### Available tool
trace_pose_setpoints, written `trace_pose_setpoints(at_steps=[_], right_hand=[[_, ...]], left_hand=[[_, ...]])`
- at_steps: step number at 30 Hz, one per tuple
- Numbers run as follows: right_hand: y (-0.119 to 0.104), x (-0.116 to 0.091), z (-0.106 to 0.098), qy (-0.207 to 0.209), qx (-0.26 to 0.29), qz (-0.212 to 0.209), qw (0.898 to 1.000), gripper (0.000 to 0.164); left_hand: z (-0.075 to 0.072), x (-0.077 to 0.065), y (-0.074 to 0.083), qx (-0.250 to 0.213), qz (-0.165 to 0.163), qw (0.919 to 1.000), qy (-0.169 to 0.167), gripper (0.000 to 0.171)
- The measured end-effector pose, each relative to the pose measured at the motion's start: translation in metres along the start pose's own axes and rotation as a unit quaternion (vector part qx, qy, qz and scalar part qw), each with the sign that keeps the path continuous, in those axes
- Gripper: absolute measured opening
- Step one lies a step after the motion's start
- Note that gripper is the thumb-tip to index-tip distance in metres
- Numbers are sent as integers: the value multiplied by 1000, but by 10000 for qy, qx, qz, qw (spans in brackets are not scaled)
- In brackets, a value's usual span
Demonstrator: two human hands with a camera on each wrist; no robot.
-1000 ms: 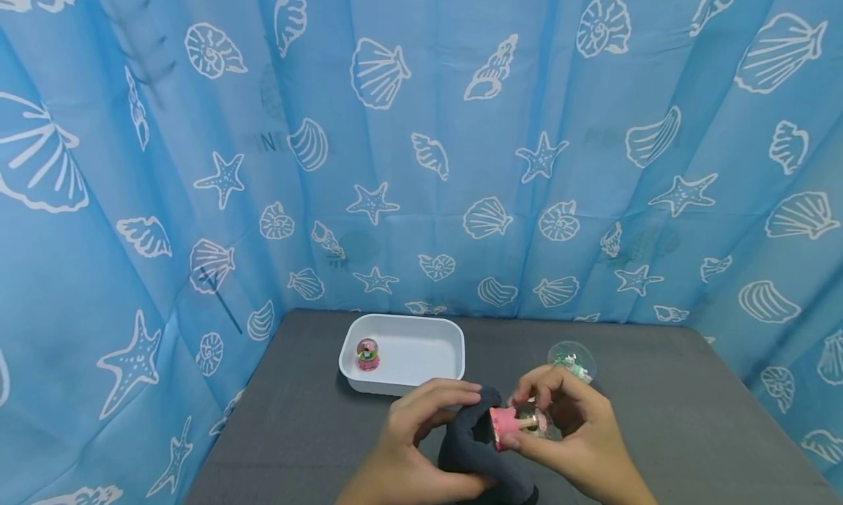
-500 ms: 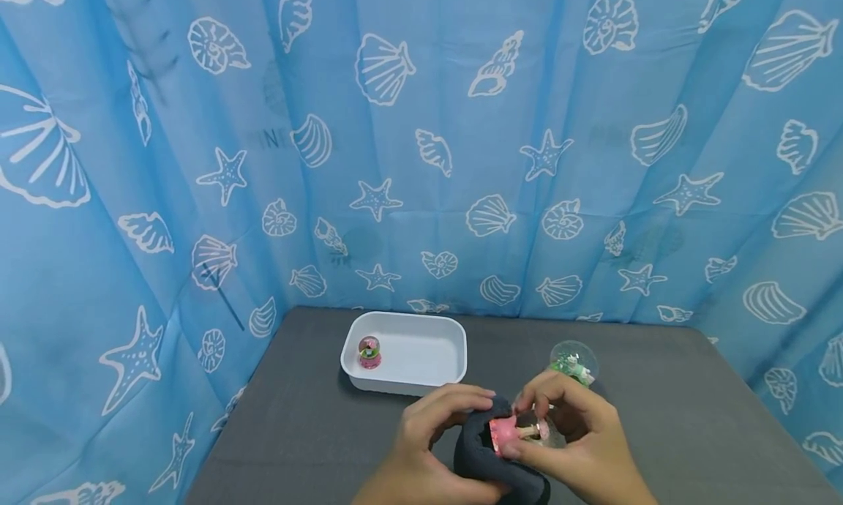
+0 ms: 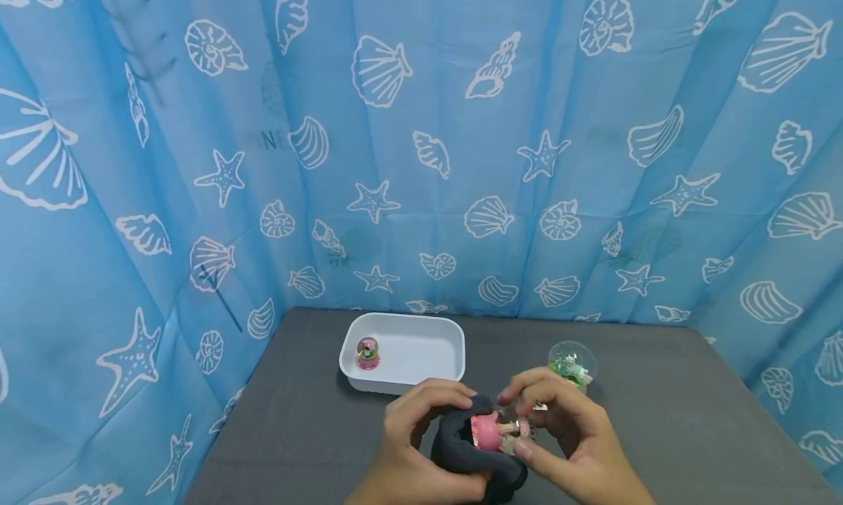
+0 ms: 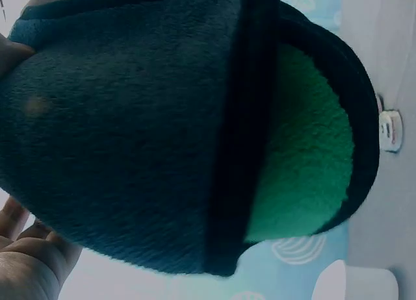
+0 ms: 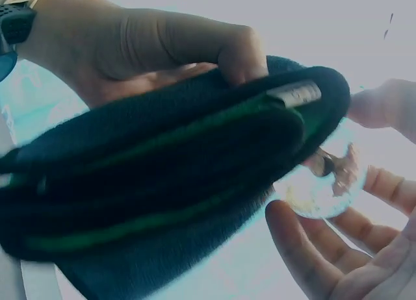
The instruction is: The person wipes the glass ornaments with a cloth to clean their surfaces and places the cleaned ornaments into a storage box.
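Observation:
My left hand (image 3: pixel 424 443) grips a folded plush cleaning cloth (image 3: pixel 470 454), dark with a black hem. Its green side (image 4: pixel 305 150) shows in the left wrist view, and a white tag (image 5: pixel 296 94) in the right wrist view. A small snow globe (image 3: pixel 486 432) with a pink base lies on its side, base tucked into the cloth's fold. Its clear dome (image 5: pixel 325 183) points toward my right hand (image 3: pixel 566 432), whose thumb and fingers curl round it. Part of the base is hidden by the cloth.
A white rectangular tray (image 3: pixel 421 358) stands at the back left of the grey table (image 3: pixel 296 432). One pink-based snow globe (image 3: pixel 367 353) sits in its left end. A larger globe with green inside (image 3: pixel 573 362) stands behind my right hand. A shell-patterned blue curtain (image 3: pixel 421 161) hangs behind.
Both hands, cloth and globe have shifted slightly left. My right thumb has moved from the globe's pink base to its dome, and more of the pink base shows.

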State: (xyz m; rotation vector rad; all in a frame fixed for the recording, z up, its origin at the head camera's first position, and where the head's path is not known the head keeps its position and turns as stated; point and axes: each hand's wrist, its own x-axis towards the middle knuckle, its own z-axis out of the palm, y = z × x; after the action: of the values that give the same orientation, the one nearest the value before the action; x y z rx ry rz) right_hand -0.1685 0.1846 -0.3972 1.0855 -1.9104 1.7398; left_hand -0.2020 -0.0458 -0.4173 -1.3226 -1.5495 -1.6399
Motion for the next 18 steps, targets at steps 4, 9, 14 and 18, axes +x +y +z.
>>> trace_pose_setpoints(at_steps=[4,9,14,18], right_hand=[[4,0,-3,-317,184,-181,9992,57],[4,0,-6,-517,58,-74,9986,63],[-3,0,-6,-353,-342,613,9969,59],[-5,1,-6,-238,-504,937,9940,57]], left_hand=[[-3,2,2,48,46,9999,135,65],[-5,1,4,37,-63,9998,162,66],[-6,0,4,51,-115,9998,184,66],[-8,1,3,111,-116,9998,141,67]])
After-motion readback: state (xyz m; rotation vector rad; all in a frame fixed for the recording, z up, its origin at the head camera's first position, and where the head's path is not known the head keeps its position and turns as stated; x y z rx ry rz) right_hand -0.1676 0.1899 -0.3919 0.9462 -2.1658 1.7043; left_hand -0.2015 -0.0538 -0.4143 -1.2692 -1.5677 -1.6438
